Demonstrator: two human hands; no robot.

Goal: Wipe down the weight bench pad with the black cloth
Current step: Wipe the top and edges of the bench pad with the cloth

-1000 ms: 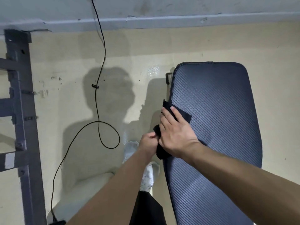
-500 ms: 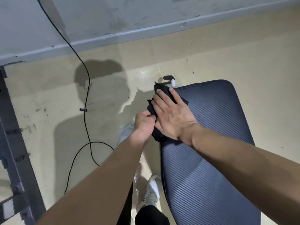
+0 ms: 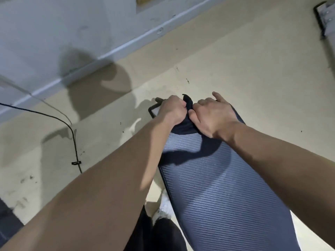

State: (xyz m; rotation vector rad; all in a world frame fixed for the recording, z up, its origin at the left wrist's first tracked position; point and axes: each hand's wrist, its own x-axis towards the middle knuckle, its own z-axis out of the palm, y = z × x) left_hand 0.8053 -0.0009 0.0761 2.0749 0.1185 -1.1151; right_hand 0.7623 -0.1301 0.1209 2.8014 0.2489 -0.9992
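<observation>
Head view. I see the black cloth (image 3: 185, 125) bunched at the far end of the bench pad (image 3: 226, 196), held between both hands. The left hand (image 3: 172, 110) grips its left side, fingers curled tight round the fabric. The right hand (image 3: 212, 115) pinches the right side with thumb and curled fingers, one finger pointing outward. A black cable (image 3: 72, 131) lies on the beige floor (image 3: 253, 69) to the left; a white shoe (image 3: 165, 209) shows beside the pad's left edge

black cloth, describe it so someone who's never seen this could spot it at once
Find the long ribbed blue-grey bench pad. At its far end the left hand and right hand meet. The black cloth is the bunched fabric gripped between them, plain and darker than the ribbed pad.
</observation>
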